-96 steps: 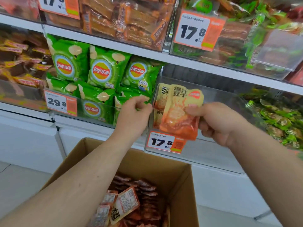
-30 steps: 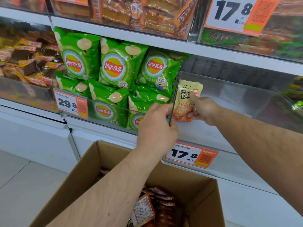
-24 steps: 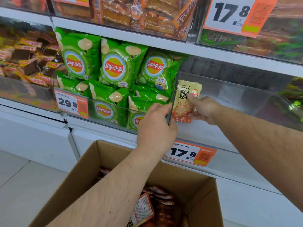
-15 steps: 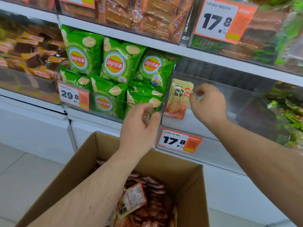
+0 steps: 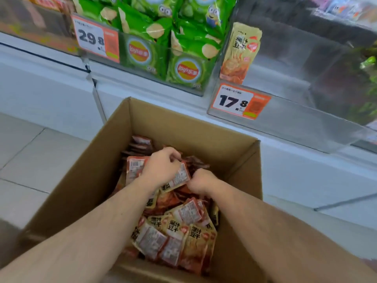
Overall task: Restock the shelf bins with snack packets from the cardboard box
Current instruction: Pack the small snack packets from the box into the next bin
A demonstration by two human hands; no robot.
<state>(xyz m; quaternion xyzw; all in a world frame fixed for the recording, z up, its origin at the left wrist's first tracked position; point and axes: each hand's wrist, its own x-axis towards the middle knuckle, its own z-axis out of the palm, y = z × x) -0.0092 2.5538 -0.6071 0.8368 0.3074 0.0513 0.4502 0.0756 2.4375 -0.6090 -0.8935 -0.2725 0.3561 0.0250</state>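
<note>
Hands work together inside the cardboard box (image 5: 98, 170), near its far half. Left hand (image 5: 161, 170) lies palm-down on the pile of snack packets (image 5: 175, 231), fingers curled over the edge of one packet (image 5: 179, 178) that shows its white label side. Right hand (image 5: 201, 180) sits just beside it, knuckles up, fingers curled tight down into the pile; what they hold is hidden, so its grip cannot be told. Both forearms reach down into the box from the lower corners of the view.

Packets fill the box floor in a loose heap — red-orange pouches, some face up with dark printed characters, others showing white label backs. Box flaps stand upright, and the box rests on a pale tiled floor (image 5: 24, 152) against the white shelf base.

Above the box, a clear shelf bin (image 5: 295, 119) carries an orange price tag (image 5: 239, 102) reading 17.8. One placed packet (image 5: 240, 52) of the same snack stands upright in the bin's left front corner, leaning on the divider wall. In the neighbouring bin to the left, green chip bags (image 5: 183, 48) are stacked behind a second tag (image 5: 95, 38) reading 29.8.
</note>
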